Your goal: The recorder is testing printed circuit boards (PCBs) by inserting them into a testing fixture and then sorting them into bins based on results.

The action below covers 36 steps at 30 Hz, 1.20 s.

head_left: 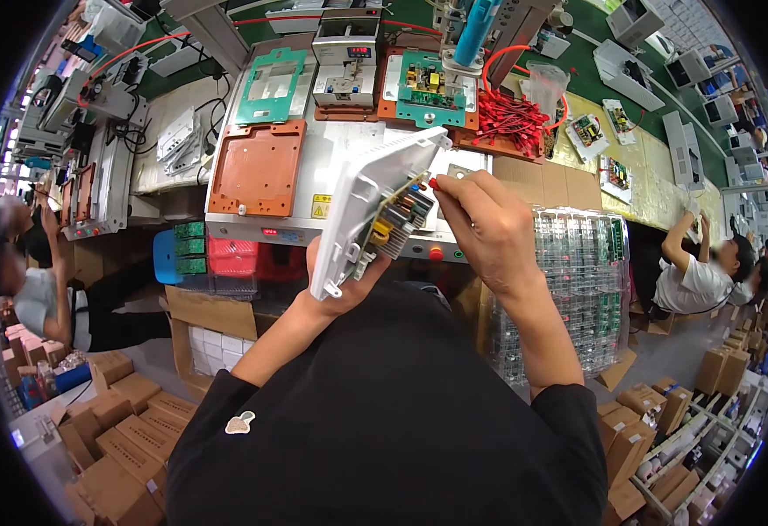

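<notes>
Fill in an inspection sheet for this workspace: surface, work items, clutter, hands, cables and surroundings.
Surface: white worktop with an orange plate at left.
Work items: white plastic housing, tilted, with a circuit board against it.
Clutter: loose boards on the table at right.
Hands: left hand holds the housing; right hand pinches a small red piece near the board.
Cables: red wires heaped at right; black cables at left.
Surroundings: people on both sides; cardboard boxes behind.
</notes>
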{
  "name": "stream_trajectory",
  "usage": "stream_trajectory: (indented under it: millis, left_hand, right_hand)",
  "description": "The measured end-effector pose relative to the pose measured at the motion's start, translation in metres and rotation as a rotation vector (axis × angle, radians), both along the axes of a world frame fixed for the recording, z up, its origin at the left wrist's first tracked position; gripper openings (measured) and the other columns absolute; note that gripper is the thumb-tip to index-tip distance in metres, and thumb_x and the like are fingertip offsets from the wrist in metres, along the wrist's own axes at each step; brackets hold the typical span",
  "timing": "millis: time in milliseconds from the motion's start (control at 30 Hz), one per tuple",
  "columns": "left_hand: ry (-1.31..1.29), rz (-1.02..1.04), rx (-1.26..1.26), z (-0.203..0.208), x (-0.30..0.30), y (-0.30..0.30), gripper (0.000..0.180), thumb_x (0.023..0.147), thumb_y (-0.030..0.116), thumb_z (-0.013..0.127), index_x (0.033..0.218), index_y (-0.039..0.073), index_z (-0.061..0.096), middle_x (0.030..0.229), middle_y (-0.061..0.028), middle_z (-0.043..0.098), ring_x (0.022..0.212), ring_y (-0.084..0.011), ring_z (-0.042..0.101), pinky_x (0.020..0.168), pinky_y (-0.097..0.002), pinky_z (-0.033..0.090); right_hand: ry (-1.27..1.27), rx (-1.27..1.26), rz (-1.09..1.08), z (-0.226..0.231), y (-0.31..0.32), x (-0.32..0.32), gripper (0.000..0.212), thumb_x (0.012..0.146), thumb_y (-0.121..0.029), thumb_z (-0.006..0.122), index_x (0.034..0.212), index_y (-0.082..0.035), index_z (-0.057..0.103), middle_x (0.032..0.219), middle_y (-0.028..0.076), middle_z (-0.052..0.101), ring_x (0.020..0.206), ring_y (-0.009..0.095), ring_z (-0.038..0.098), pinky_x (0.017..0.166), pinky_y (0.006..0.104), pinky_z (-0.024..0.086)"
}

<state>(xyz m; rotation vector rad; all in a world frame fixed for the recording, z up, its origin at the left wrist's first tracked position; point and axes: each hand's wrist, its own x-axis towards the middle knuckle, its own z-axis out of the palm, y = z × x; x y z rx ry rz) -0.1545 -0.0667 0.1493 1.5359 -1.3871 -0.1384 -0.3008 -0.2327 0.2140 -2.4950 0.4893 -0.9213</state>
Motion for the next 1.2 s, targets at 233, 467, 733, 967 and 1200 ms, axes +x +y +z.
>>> stream_trajectory:
  millis: [233, 467, 733, 967, 1200]
  left_hand:
    - [-0.091, -0.025, -0.036, -0.002, 0.001, -0.003, 0.044, 0.072, 0.003, 0.079, 0.112, -0.002, 0.064, 0.089, -0.0133, 0.070, 0.073, -0.0288, 0.070, 0.066, -0.0345, 0.055]
    - [0.734, -0.044, 0.252, -0.011, 0.006, -0.006, 0.041, 0.081, 0.007, 0.074, 0.119, -0.003, 0.061, 0.107, -0.0096, 0.069, 0.093, -0.0181, 0.067, 0.084, -0.0313, 0.053]
    - [1.392, -0.357, 0.625, -0.034, 0.002, -0.055, 0.056, 0.091, 0.014, 0.069, 0.138, -0.003, 0.044, 0.122, -0.0118, 0.062, 0.109, -0.0212, 0.063, 0.087, -0.0353, 0.056]
    - [1.178, -0.545, 0.782, -0.032, -0.003, -0.060, 0.049, 0.101, 0.029, 0.054, 0.136, -0.005, 0.046, 0.109, -0.0184, 0.067, 0.091, -0.0224, 0.068, 0.069, -0.0328, 0.059]
    - [1.181, -0.461, 0.729, -0.029, 0.007, -0.017, 0.042, 0.097, 0.014, 0.059, 0.134, -0.004, 0.050, 0.109, -0.0168, 0.067, 0.095, -0.0202, 0.067, 0.074, -0.0303, 0.058]
  right_hand:
    - [0.000, -0.013, 0.049, -0.008, 0.000, -0.006, 0.017, 0.080, 0.000, 0.073, 0.096, -0.001, 0.068, 0.077, 0.010, 0.060, 0.064, 0.027, 0.062, 0.057, 0.0363, 0.049]
    - [0.290, 0.180, 0.296, -0.047, -0.022, -0.023, 0.026, 0.087, -0.013, 0.070, 0.110, -0.002, 0.066, 0.090, 0.011, 0.065, 0.082, 0.028, 0.066, 0.072, 0.0391, 0.052]
    - [-0.216, 1.717, -0.040, -0.079, 0.023, -0.093, 0.051, 0.097, -0.029, 0.057, 0.138, -0.001, 0.048, 0.104, 0.009, 0.069, 0.081, 0.015, 0.070, 0.062, 0.0277, 0.059]
    - [-0.762, 1.470, -0.510, -0.132, -0.038, -0.160, 0.031, 0.093, -0.014, 0.057, 0.115, 0.008, 0.058, 0.101, 0.014, 0.070, 0.082, 0.020, 0.070, 0.066, 0.0295, 0.060]
    - [-1.187, 1.233, -0.734, -0.162, -0.275, -0.273, 0.065, 0.100, -0.034, 0.054, 0.136, 0.015, 0.032, 0.130, 0.032, 0.052, 0.112, 0.044, 0.062, 0.091, 0.0514, 0.057]
